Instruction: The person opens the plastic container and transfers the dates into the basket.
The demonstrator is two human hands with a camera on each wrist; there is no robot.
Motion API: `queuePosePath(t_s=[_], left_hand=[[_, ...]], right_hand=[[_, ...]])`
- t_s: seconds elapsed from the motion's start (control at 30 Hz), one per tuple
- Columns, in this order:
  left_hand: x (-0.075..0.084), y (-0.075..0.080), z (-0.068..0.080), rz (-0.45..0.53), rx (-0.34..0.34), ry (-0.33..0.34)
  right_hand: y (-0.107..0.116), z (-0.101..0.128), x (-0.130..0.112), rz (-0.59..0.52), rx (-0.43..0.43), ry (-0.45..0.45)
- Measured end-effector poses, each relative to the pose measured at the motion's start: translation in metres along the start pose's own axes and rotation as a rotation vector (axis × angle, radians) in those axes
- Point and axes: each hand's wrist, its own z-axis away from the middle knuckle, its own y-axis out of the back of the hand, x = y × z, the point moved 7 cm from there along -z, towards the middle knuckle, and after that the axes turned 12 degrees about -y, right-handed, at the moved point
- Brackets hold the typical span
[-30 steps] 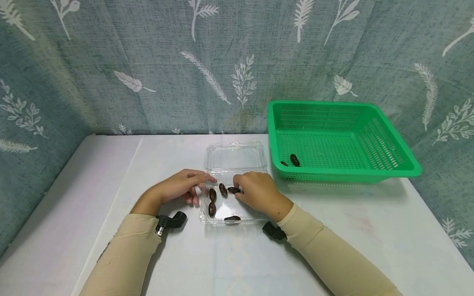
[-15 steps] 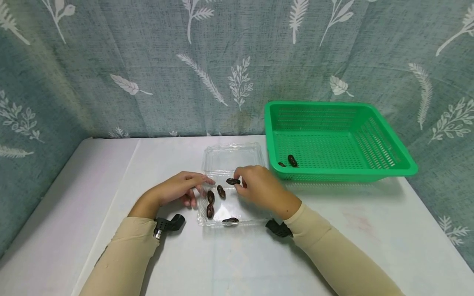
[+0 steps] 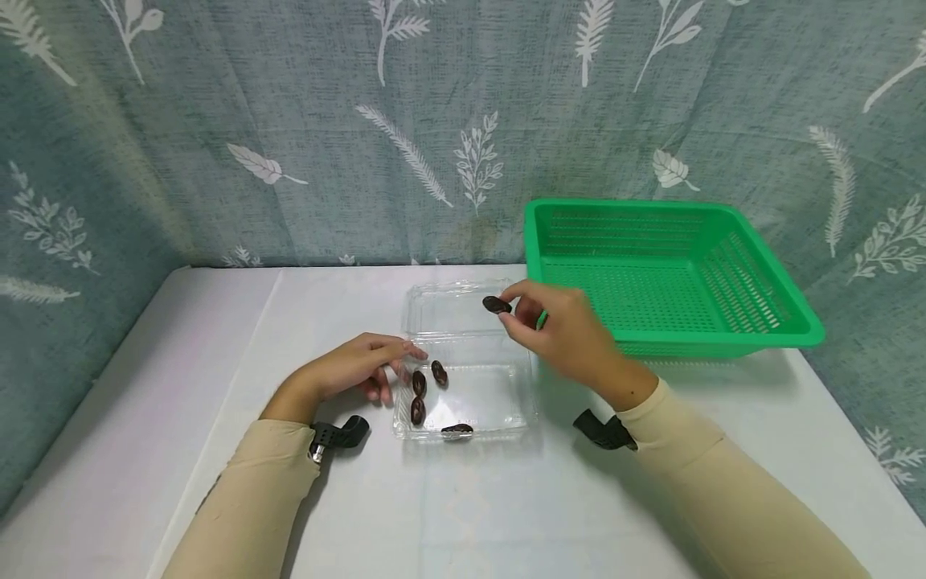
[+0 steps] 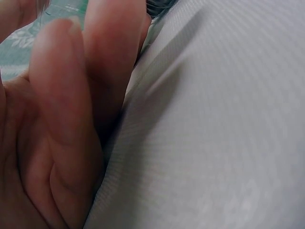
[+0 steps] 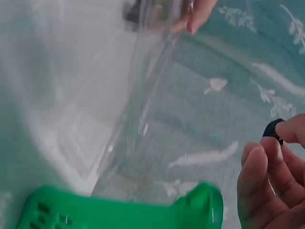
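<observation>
A clear plastic clamshell box (image 3: pixel 499 418) lies open on the white table, with three dark oval pieces (image 3: pixel 419 383) inside it. My right hand (image 3: pixel 560 330) is lifted above the box's lid and pinches one dark piece (image 3: pixel 496 305) between thumb and fingers; the right wrist view shows that piece (image 5: pixel 272 129) at the fingertips. My left hand (image 3: pixel 358 368) rests on the table with its fingers touching the box's left rim. The left wrist view shows only straight fingers (image 4: pixel 71 109) lying on the white table.
A green perforated plastic basket (image 3: pixel 767 322) stands at the back right, just right of my right hand. A patterned grey-green curtain closes off the back and sides. Black wrist mounts (image 3: pixel 336 434) sit on both beige sleeves.
My right hand has lifted one dark piece out of the box and carried it up and to the right, toward the green basket. The left hand has stayed at the box's rim.
</observation>
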Motion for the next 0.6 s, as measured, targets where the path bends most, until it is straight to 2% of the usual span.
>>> queuePosePath(t_s=[0.13,0.3,0.47,0.6], left_hand=[[0.002,-0.002,-0.001,-0.002,-0.006,-0.002],[0.003,-0.001,-0.002,-0.005,-0.009,-0.008],[0.002,-0.001,-0.001,0.002,-0.010,-0.004],[0.000,0.000,0.000,0.001,-0.004,-0.002]], right_hand=[[0.019,0.000,0.015,-0.063,-0.015,-0.101],[0.042,0.002,0.038,-0.089,0.014,-0.210],[0.060,0.002,0.060,-0.049,0.035,-0.281],[0.069,0.001,0.078,-0.001,0.019,-0.347]])
